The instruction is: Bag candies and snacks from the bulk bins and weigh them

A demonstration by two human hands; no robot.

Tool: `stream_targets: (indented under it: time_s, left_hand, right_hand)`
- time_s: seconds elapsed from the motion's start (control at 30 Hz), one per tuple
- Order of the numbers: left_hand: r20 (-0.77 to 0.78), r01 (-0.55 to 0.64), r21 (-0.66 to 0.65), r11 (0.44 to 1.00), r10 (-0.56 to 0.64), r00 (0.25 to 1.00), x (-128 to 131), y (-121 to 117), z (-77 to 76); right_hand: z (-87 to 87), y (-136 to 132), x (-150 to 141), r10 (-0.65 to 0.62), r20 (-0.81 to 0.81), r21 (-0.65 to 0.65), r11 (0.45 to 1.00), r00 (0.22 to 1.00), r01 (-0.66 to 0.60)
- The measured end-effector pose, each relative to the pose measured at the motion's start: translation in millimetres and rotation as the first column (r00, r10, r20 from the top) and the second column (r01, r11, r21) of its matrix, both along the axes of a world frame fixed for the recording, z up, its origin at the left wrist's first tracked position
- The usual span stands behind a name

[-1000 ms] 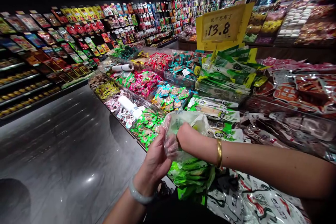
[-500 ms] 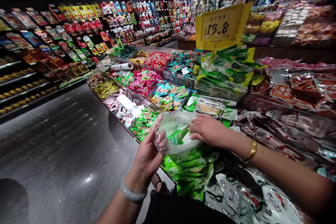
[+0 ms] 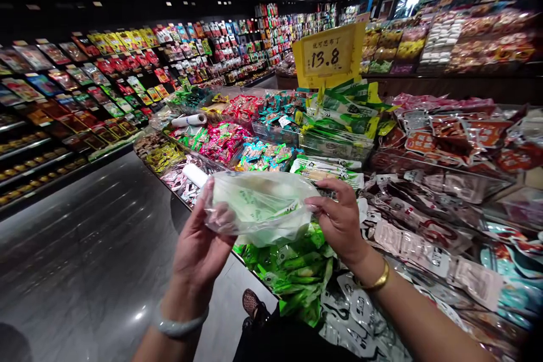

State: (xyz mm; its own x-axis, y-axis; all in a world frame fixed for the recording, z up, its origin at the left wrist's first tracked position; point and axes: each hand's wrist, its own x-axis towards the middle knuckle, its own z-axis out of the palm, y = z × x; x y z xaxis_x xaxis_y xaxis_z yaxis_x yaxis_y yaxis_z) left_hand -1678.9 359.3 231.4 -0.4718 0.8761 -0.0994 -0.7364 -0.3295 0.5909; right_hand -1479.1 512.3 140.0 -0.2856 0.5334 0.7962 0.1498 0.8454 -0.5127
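A thin, see-through plastic bag (image 3: 263,203) is stretched sideways between my two hands, over the bins. My left hand (image 3: 206,237) is closed on its left end, with some fingers showing through the film. At the opposite end, my right hand (image 3: 337,218) pinches the bag's edge between thumb and fingers. Green-and-white shapes show through the film; whether they lie inside the bag or behind it is hard to tell in places. Just below the bag lies a pile of green snack packets (image 3: 292,271). Long white-and-green packets (image 3: 326,165) lie behind my right hand.
A yellow price sign (image 3: 328,56) reading 13.8 stands at the back of the bins. Rolls of plastic bags (image 3: 189,120) lie among the snacks at left. Silver packets (image 3: 356,311) fill the near bin; grey floor (image 3: 106,249) runs along the left.
My right hand has come out of the bag's mouth and now pinches its right edge. The bag is drawn out wider, and my left hand has shifted left with it. The view has tilted up slightly.
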Motion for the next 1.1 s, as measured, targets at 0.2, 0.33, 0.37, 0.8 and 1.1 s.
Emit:
stream_targets:
  time_s: [0.2, 0.33, 0.37, 0.8, 1.1]
  left_hand:
    - [-0.053, -0.176, 0.121, 0.977, 0.184, 0.982, 16.9, -62.5, 51.3]
    - [-0.094, -0.269, 0.122, 0.955, 0.281, 0.955, 35.9, -103.5, 56.7]
    - [-0.089, -0.287, 0.112, 0.951, 0.298, 0.951, 41.0, -112.3, 54.6]
    - [-0.11, -0.519, -0.281, 0.807, 0.51, 0.853, 163.9, -304.9, -36.7]
    - [-0.133, -0.488, -0.58, 0.652, 0.516, 0.846, 339.5, -414.2, -80.9]
  right_hand:
    - [55.4, -55.4, 4.9, 0.27, -0.178, -0.185, 0.935, 0.946, -0.301]
    - [52.8, -74.0, 6.7, 0.454, -0.272, -0.362, 0.769, 0.849, -0.527]
    - [48.8, -77.5, 8.0, 0.49, -0.316, -0.42, 0.695, 0.813, -0.583]
    - [-30.8, -212.5, 117.9, 0.256, -0.507, -0.847, 0.03, 0.823, -0.531]
    - [-111.4, -361.5, 265.9, 0.22, -0.381, -0.924, -0.122, 0.898, -0.362]
